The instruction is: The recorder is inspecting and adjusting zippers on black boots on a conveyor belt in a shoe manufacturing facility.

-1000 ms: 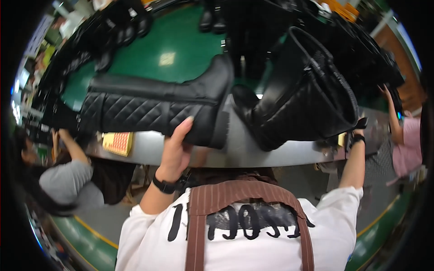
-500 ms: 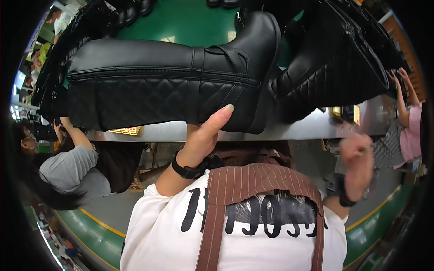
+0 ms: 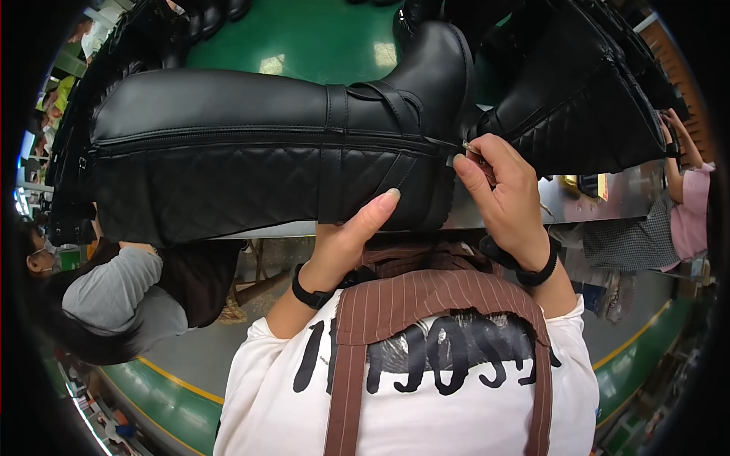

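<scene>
A tall black boot (image 3: pixel 228 178) lies on its side before me, its shaft to the left and toe pointing up at the right. Along its length runs a zipper, with a quilted panel on the near side and straps around the ankle. My left hand (image 3: pixel 353 228) grips the boot from below near the ankle, thumb on the quilting and the other fingers hidden underneath. At the heel end of the zipper, my right hand (image 3: pixel 506 194) is closed, thumb and forefinger pinching a small, thin tool with a metal tip (image 3: pixel 466 144); most of it is hidden in the hand.
More black boots (image 3: pixel 578 99) stand close at the right and along the far left. Below them runs a metal table edge (image 3: pixel 487 219) over a green surface (image 3: pixel 319 38). A yellow box (image 3: pixel 601 186) sits at the right. Co-workers are on both sides, one grey sleeve (image 3: pixel 122 285) nearby at left.
My right hand has come up and left from beside my body to the heel end of the boot's zipper. The boot has shifted slightly left; my left hand keeps its grip.
</scene>
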A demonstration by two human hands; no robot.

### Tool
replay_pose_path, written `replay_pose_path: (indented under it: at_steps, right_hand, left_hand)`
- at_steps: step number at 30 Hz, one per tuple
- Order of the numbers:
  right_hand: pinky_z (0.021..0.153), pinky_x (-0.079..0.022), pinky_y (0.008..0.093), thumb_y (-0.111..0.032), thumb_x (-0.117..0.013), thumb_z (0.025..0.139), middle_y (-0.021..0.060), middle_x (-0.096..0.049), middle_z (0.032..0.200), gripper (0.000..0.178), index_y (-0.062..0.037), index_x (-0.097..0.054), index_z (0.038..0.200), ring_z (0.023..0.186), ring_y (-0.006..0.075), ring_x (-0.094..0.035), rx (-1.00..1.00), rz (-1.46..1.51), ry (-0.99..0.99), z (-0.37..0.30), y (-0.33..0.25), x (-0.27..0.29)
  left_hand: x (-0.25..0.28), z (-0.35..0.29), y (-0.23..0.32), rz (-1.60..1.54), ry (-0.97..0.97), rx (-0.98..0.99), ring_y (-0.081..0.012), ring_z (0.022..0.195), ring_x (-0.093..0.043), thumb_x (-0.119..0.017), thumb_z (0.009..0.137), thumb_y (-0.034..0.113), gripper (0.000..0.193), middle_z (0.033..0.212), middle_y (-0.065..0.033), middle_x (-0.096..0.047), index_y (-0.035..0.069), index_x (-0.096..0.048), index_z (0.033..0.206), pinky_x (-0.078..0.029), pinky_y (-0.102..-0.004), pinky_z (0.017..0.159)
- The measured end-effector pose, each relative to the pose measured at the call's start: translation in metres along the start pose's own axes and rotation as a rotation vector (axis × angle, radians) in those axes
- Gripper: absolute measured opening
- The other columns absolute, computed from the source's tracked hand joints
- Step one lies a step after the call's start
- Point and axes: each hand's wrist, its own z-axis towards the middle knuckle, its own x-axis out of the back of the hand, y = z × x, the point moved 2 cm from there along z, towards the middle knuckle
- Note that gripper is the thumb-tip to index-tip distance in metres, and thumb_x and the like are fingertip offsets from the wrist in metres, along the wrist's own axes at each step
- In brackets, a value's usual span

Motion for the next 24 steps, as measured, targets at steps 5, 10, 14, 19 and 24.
replay_pose_path:
  at_steps: [5,10,14,19,24]
  right_hand:
    - [0.056,-0.041,0.0324,-0.023,-0.066,0.088,0.0111,-0.051,0.070,0.027,0.0006,-0.055,0.083,0.060,0.0243,-0.051,0.071,-0.043,0.047,0.002,0.002,-0.001]
    - [0.054,-0.040,0.0334,-0.023,-0.067,0.088,0.0104,-0.050,0.068,0.026,-0.0004,-0.056,0.082,0.058,0.0241,-0.050,0.100,-0.046,0.056,0.003,0.004,-0.004]
    - [0.053,-0.039,0.0327,-0.023,-0.067,0.088,0.0097,-0.050,0.068,0.025,-0.0011,-0.056,0.081,0.056,0.0222,-0.048,0.146,-0.072,0.079,0.002,0.009,-0.006]
    - [0.053,-0.038,0.0313,-0.020,-0.066,0.088,0.0095,-0.049,0.067,0.024,-0.0003,-0.056,0.080,0.056,0.0202,-0.047,0.023,0.050,0.122,0.000,0.013,0.006]
    - [0.054,-0.041,0.0328,-0.021,-0.069,0.084,0.0109,-0.052,0.067,0.025,-0.0002,-0.056,0.079,0.058,0.0244,-0.053,0.125,0.068,0.090,0.006,0.002,-0.001]
  left_hand:
    - [-0.002,0.001,0.004,0.043,-0.001,-0.001,-0.0220,0.105,-0.062,-0.060,0.087,0.007,0.035,0.117,-0.0131,-0.062,-0.002,-0.056,0.121,-0.048,-0.0347,0.095]
    - [-0.005,0.003,0.005,-0.036,-0.031,0.004,-0.0214,0.104,-0.062,-0.061,0.087,0.007,0.035,0.115,-0.0123,-0.063,-0.001,-0.057,0.121,-0.048,-0.0344,0.095]
    - [-0.002,0.002,0.001,-0.120,-0.021,0.060,-0.0199,0.102,-0.063,-0.062,0.087,0.005,0.034,0.114,-0.0116,-0.064,-0.001,-0.058,0.120,-0.049,-0.0330,0.093]
    - [0.002,0.002,-0.005,-0.184,0.015,0.103,-0.0181,0.099,-0.063,-0.064,0.086,0.002,0.033,0.113,-0.0107,-0.064,-0.001,-0.059,0.118,-0.050,-0.0313,0.091]
    - [0.002,-0.004,-0.005,-0.169,0.072,0.112,-0.0192,0.101,-0.063,-0.061,0.086,0.002,0.033,0.113,-0.0110,-0.064,-0.001,-0.059,0.119,-0.050,-0.0324,0.092]
